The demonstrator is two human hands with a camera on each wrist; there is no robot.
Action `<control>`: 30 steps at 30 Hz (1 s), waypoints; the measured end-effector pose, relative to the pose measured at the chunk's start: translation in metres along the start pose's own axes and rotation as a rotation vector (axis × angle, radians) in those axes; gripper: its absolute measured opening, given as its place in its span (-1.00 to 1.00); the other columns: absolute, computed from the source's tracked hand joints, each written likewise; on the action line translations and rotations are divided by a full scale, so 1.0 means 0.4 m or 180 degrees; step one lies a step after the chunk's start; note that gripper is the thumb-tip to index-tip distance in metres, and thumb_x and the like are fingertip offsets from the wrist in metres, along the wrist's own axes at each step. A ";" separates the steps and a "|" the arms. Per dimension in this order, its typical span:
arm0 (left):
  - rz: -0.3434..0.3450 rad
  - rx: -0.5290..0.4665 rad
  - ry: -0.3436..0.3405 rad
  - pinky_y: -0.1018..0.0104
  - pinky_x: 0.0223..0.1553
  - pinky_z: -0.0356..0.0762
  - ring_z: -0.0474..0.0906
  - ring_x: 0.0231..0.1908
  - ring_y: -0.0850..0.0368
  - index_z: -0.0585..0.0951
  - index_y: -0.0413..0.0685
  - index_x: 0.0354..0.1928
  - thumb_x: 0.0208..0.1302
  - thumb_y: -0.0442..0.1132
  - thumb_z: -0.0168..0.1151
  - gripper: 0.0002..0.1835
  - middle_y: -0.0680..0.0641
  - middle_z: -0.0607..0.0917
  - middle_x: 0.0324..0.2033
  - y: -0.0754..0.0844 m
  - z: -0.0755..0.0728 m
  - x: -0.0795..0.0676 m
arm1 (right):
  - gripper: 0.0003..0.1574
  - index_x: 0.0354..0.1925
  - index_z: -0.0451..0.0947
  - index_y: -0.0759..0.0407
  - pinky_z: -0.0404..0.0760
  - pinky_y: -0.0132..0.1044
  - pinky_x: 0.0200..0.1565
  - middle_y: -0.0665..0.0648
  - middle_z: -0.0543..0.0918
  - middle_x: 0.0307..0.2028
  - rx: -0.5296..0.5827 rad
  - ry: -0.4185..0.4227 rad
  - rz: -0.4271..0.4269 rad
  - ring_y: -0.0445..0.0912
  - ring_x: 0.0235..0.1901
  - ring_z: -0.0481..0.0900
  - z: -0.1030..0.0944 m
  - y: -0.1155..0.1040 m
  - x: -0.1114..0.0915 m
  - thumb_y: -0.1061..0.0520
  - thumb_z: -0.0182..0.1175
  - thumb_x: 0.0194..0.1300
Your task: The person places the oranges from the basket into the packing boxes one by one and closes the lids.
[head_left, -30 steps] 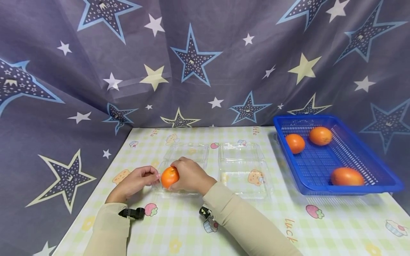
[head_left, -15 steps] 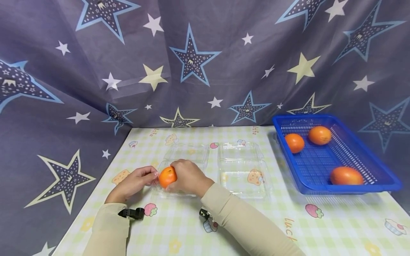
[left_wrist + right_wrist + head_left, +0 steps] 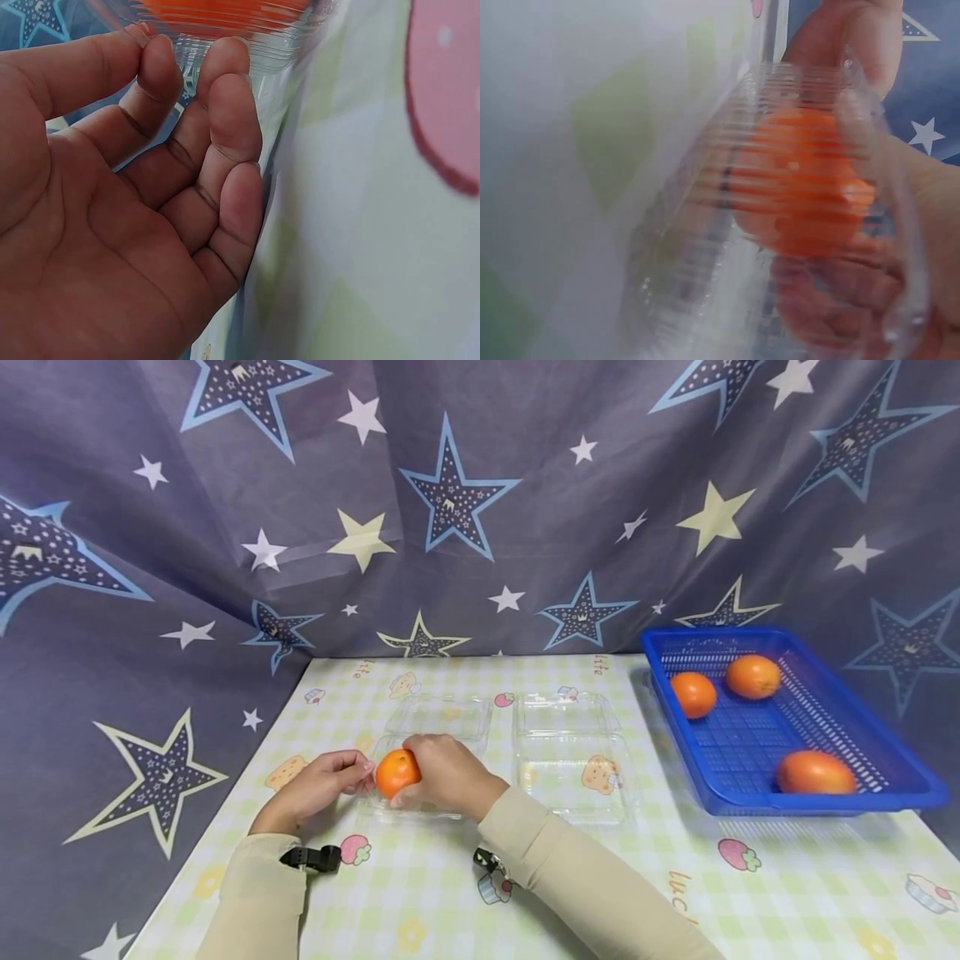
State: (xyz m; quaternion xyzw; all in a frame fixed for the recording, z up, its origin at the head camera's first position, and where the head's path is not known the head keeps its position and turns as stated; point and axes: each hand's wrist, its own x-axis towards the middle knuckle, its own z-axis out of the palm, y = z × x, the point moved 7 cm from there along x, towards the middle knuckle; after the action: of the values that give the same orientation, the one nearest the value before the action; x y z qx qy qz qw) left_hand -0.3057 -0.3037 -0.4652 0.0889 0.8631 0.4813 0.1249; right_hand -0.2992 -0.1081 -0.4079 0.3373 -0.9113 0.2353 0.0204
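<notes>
A: What has just changed?

B: Very little. Over the last second, the right hand [image 3: 446,775] has kept an orange [image 3: 396,774] at almost the same spot, towards the left end of the left container [image 3: 423,816]. I'd judge that the work is at a steadying moment, since the orange has not been let go.

A: Where exactly is the orange, and how do the fingers stand?

B: It sits behind the ribbed clear wall, inside the container's outline; whether it rests on the bottom, I cannot tell. The right hand's fingers are clamped round it, thumb on the near side. The left hand [image 3: 322,785] has thumb and forefinger together, pinching the container's rim; its other fingers are bent, close by the wall.

A: Count things for me.

B: Four oranges: one held, three in the blue basket [image 3: 750,743] at the right. Of those three, the left orange [image 3: 692,695] and the back orange [image 3: 753,677] are near each other, while the front orange [image 3: 816,772] lies well apart from them. Two clear containers, the second being the right container [image 3: 562,785], side by side, each with its lid laid open behind it. One basket, two hands, one bench [image 3: 570,902] under a checked cover, and a starry curtain [image 3: 525,410] behind.
</notes>
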 end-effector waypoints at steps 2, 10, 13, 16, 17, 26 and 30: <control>-0.0001 0.0004 0.0005 0.14 0.01 0.46 0.56 -0.17 -0.01 0.63 -0.21 -0.15 0.58 -0.03 0.10 -0.64 -0.20 0.68 -0.23 0.001 0.000 0.000 | -0.05 0.20 0.58 0.12 0.60 -0.30 0.08 -0.01 0.73 -0.01 -0.0049 -0.0016 -0.0005 -0.13 -0.06 0.67 -0.002 -0.002 -0.002 -0.32 0.61 -0.02; 0.0030 -0.0006 -0.0004 0.15 -0.02 0.44 0.53 -0.21 0.02 0.63 -0.22 -0.15 0.57 -0.04 0.11 -0.66 -0.23 0.66 -0.24 0.005 0.000 -0.002 | 0.09 0.34 0.52 0.17 0.52 -0.20 0.31 0.10 0.67 0.25 -0.0234 -0.0089 0.0021 0.00 0.23 0.64 -0.024 -0.001 -0.008 -0.34 0.58 -0.01; 0.0014 -0.0008 0.0001 0.16 -0.01 0.44 0.53 -0.20 0.02 0.63 -0.21 -0.15 0.58 -0.04 0.11 -0.66 -0.21 0.67 -0.24 0.003 0.000 -0.002 | 0.09 0.35 0.51 0.17 0.52 -0.20 0.31 0.10 0.66 0.26 -0.0272 -0.0099 0.0024 0.01 0.25 0.63 -0.033 0.003 -0.011 -0.33 0.58 0.00; -0.0004 -0.0003 -0.0001 0.17 0.00 0.46 0.55 -0.17 0.02 0.63 -0.21 -0.15 0.59 -0.04 0.09 -0.65 -0.18 0.68 -0.24 0.002 0.001 -0.002 | 0.08 0.35 0.51 0.18 0.53 -0.20 0.31 0.11 0.67 0.25 -0.0309 -0.0109 -0.0002 0.01 0.25 0.64 -0.047 0.006 -0.015 -0.30 0.60 0.00; -0.0023 -0.0001 0.0010 0.18 0.00 0.47 0.56 -0.16 0.03 0.64 -0.20 -0.15 0.59 -0.04 0.09 -0.66 -0.16 0.68 -0.24 0.001 0.000 -0.003 | 0.07 0.34 0.52 0.19 0.53 -0.20 0.30 0.12 0.68 0.23 -0.0317 -0.0107 -0.0017 0.01 0.23 0.64 -0.052 0.007 -0.017 -0.28 0.61 0.00; -0.0024 0.0036 -0.0009 0.15 0.00 0.50 0.58 -0.12 0.01 0.63 -0.19 -0.14 0.59 -0.06 0.09 -0.68 -0.16 0.70 -0.22 0.007 0.000 -0.002 | 0.01 0.33 0.52 0.23 0.54 -0.18 0.30 0.16 0.67 0.23 -0.0519 -0.0092 -0.0031 0.02 0.23 0.64 -0.116 0.034 -0.027 -0.20 0.61 0.04; -0.0026 0.0019 -0.0008 0.16 0.00 0.50 0.58 -0.13 0.01 0.63 -0.19 -0.15 0.59 -0.05 0.09 -0.67 -0.16 0.70 -0.22 0.001 -0.001 -0.003 | 0.00 0.33 0.52 0.24 0.51 -0.17 0.32 0.17 0.66 0.25 -0.0572 -0.0084 -0.0051 0.04 0.25 0.62 -0.143 0.040 -0.031 -0.19 0.61 0.06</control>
State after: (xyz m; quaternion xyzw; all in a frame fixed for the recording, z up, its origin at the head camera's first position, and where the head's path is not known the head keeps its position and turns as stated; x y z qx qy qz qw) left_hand -0.3047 -0.3042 -0.4643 0.0863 0.8647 0.4781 0.1277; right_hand -0.3066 -0.0647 -0.3661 0.3445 -0.9262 0.1480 0.0404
